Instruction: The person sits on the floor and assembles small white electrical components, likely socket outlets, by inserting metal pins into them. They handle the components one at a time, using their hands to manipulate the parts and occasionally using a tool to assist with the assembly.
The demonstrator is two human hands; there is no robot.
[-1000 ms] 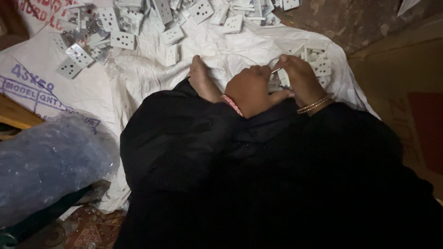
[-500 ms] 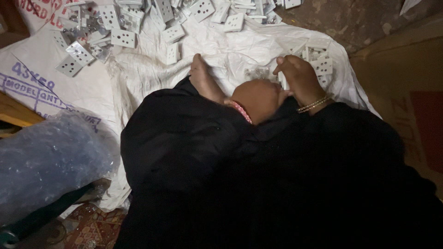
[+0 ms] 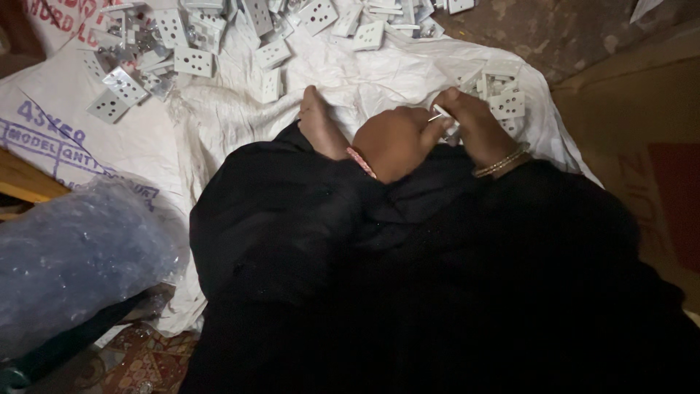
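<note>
Your hands, left hand and right hand, pinch one small white part together at two o'clock, so grip it squarely.

small white part: pinched between both hands, mostly covered by fingers; shape cannot be told
left hand: back faces the camera, fingertips and palm hidden
right hand: fingers curl out of sight over the part
small stack of plates: partly behind the right hand
pile of white socket plates: cut off by the top edge
bare foot: heel under the black garment
plastic wrap bundle: cut by the left edge, contents blurred
</note>
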